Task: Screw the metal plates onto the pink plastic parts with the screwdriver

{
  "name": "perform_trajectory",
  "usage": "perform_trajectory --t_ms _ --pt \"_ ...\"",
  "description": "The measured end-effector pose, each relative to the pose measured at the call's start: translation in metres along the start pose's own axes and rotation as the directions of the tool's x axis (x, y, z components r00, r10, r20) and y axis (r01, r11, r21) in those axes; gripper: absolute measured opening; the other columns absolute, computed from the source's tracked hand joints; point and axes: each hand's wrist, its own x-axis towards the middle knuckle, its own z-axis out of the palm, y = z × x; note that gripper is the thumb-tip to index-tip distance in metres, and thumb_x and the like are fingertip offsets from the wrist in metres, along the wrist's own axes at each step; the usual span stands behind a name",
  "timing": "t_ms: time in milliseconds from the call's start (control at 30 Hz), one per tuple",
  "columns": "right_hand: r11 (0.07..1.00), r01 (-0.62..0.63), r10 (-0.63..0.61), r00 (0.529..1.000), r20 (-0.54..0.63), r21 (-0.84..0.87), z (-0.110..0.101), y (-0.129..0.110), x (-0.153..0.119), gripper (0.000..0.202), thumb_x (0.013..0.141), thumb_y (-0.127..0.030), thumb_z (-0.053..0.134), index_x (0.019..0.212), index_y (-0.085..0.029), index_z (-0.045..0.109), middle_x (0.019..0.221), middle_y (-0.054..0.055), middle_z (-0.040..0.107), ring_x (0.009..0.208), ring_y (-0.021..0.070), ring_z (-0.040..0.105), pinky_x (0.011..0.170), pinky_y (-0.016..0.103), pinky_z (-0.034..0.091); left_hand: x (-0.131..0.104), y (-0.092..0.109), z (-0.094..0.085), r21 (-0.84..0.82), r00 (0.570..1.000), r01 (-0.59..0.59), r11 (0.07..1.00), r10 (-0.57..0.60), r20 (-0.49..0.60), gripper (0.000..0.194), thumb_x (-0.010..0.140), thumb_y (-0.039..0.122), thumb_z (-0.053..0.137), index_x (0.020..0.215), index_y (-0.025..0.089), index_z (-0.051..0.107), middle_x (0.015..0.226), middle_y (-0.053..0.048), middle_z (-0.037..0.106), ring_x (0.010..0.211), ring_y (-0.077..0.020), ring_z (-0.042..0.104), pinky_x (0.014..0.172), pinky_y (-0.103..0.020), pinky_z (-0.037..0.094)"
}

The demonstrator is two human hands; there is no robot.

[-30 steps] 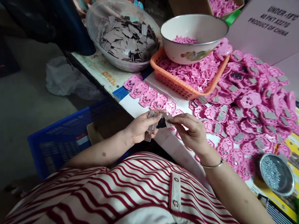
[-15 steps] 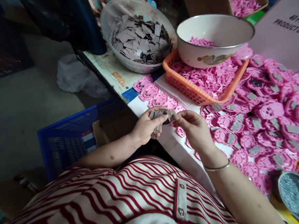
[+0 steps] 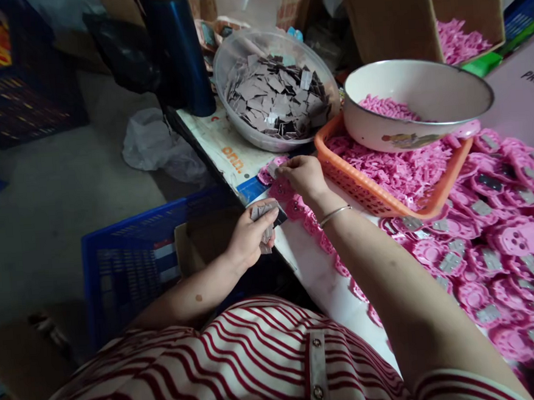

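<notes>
My left hand (image 3: pixel 247 241) is closed around a bunch of flat grey pieces (image 3: pixel 263 213), with my thumb pressed on top. It is near the edge of the table (image 3: pixel 342 298). My right hand (image 3: pixel 305 176) reaches over to the far end of the row of pink pieces (image 3: pixel 312 223). Its fingers are pinched almost shut on one small grey piece (image 3: pixel 273 170), right at the last pink piece (image 3: pixel 264 176). I cannot tell if the two touch. The row runs along the table edge, and my right arm is over part of it. Just past my right hand is an orange basket (image 3: pixel 355 184) full of pink bits (image 3: pixel 393 176), and a white bowl (image 3: pixel 404 134) sits on top. A clear bowl (image 3: pixel 243 127) full of grey pieces is behind my hand. A big pink pile (image 3: pixel 521 240) is to the right, and lots of its pieces have grey bits on them.
</notes>
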Motion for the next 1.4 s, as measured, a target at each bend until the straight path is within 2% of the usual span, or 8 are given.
perform_trajectory --t_ms 333,567,667,833,967,1067,1200,1400 --pt "0.990 0.030 -0.031 1.000 -0.005 -0.136 0.005 0.000 0.020 0.008 0.070 -0.021 0.070 0.068 -0.015 0.064 0.063 -0.001 0.059 0.059 0.0095 0.047 0.058 0.023 0.037 0.003 -0.001 0.000 -0.019 1.000 0.019 1.000 -0.019 0.014 0.057 0.064 0.041 0.088 0.107 0.017 0.059 0.062 0.011 0.056 0.031 -0.0052 0.049 0.028 -0.016 0.038" --pt "0.981 0.075 -0.065 0.996 0.059 -0.179 -0.030 0.002 -0.023 0.023 0.084 -0.035 0.058 0.077 -0.014 0.063 0.063 0.000 0.059 0.053 0.0095 0.049 0.056 0.024 0.042 0.001 0.001 -0.004 -0.058 0.999 0.033 0.998 -0.032 0.016 0.053 0.067 0.040 0.087 0.107 0.018 0.060 0.059 0.012 0.051 0.032 -0.0041 0.046 0.030 -0.016 0.038" --pt "0.957 0.114 -0.090 0.991 0.099 -0.268 -0.035 0.003 -0.033 0.020 0.085 -0.030 0.057 0.081 -0.014 0.066 0.071 0.003 0.065 0.062 0.0121 0.057 0.063 0.025 0.046 0.000 0.002 -0.004 -0.050 0.999 0.032 0.998 -0.032 0.009 0.055 0.065 0.041 0.088 0.106 0.018 0.061 0.058 0.012 0.051 0.032 -0.0045 0.046 0.030 -0.016 0.037" --pt "0.861 0.183 -0.137 0.982 0.129 -0.474 -0.017 -0.009 -0.020 0.020 0.084 -0.028 0.061 0.095 -0.016 0.072 0.102 0.012 0.071 0.093 0.0223 0.065 0.086 0.032 0.047 0.000 0.001 -0.003 -0.032 1.000 0.000 0.999 0.000 -0.002 0.055 0.064 0.043 0.087 0.105 0.018 0.060 0.061 0.011 0.052 0.033 -0.0053 0.048 0.029 -0.017 0.037" --pt "0.796 0.167 -0.098 0.984 0.148 -0.582 -0.001 -0.019 -0.010 0.033 0.087 -0.041 0.059 0.098 -0.012 0.072 0.115 0.021 0.066 0.098 0.0289 0.066 0.084 0.035 0.048 0.002 0.001 -0.003 -0.020 1.000 0.018 1.000 -0.018 0.003 0.058 0.063 0.044 0.088 0.106 0.018 0.060 0.061 0.011 0.053 0.032 -0.0051 0.047 0.029 -0.017 0.036" --pt "0.777 0.151 -0.075 0.986 0.149 -0.612 0.002 -0.020 -0.007 0.036 0.086 -0.041 0.060 0.101 -0.011 0.071 0.115 0.022 0.066 0.097 0.0318 0.067 0.081 0.036 0.048 0.004 0.000 -0.003 -0.027 1.000 0.019 0.999 -0.018 0.022 0.057 0.064 0.044 0.087 0.107 0.018 0.060 0.063 0.010 0.054 0.032 -0.0051 0.047 0.029 -0.018 0.036" --pt "0.786 0.156 -0.091 0.986 0.138 -0.598 0.001 -0.013 -0.005 0.032 0.082 -0.039 0.065 0.098 -0.013 0.072 0.109 0.019 0.069 0.094 0.0287 0.066 0.079 0.034 0.047 0.005 0.000 -0.005 -0.038 0.999 0.025 0.999 -0.024 0.036 0.055 0.067 0.042 0.086 0.108 0.018 0.059 0.064 0.009 0.056 0.032 -0.0047 0.047 0.029 -0.017 0.036" --pt "0.875 0.146 -0.127 0.989 0.071 -0.462 0.001 -0.003 0.006 0.026 0.084 -0.039 0.064 0.092 -0.016 0.074 0.085 0.006 0.072 0.075 0.0151 0.060 0.070 0.026 0.043 0.005 -0.002 -0.007 -0.053 0.998 0.025 0.998 -0.022 0.062 0.051 0.069 0.041 0.085 0.107 0.018 0.061 0.065 0.009 0.056 0.034 -0.0044 0.047 0.029 -0.017 0.038"
